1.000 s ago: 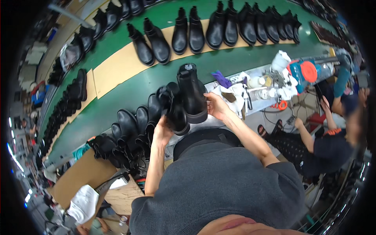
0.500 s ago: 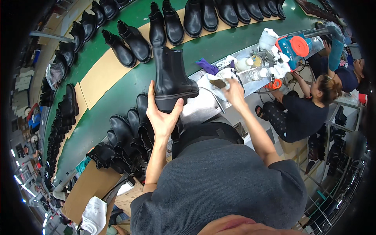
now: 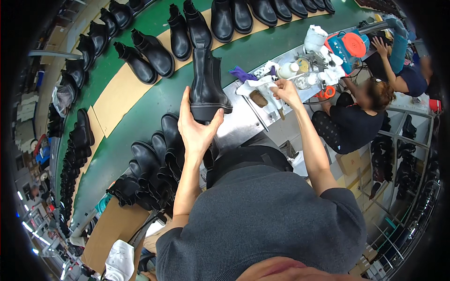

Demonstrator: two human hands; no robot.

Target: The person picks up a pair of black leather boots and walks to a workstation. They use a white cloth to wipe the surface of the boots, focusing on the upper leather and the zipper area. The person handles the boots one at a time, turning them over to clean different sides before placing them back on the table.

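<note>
A black leather ankle boot (image 3: 206, 79) with an elastic side panel stands upright in my left hand (image 3: 196, 136), whose fingers and thumb wrap its sole at the heel end. My right hand (image 3: 287, 93) is at the metal side table, its fingers pinched together beside a white cloth (image 3: 263, 86). Whatever those fingertips hold is too small to make out. Just left of that hand, a brown block (image 3: 258, 98) lies on the white cloth. A purple cloth (image 3: 242, 73) is farther left.
A white bottle (image 3: 288, 70), a clear jar (image 3: 304, 81) and a blue-and-orange machine (image 3: 348, 44) stand toward the right. Black boots (image 3: 152, 54) line the green table (image 3: 136, 110) on cardboard strips. More boots (image 3: 145, 154) cluster at my left. A co-worker (image 3: 358, 117) sits at the right.
The brown block has left my right hand and now lies on the white cloth. That hand has moved slightly up and right. My left hand has turned the boot so its back faces me more.
</note>
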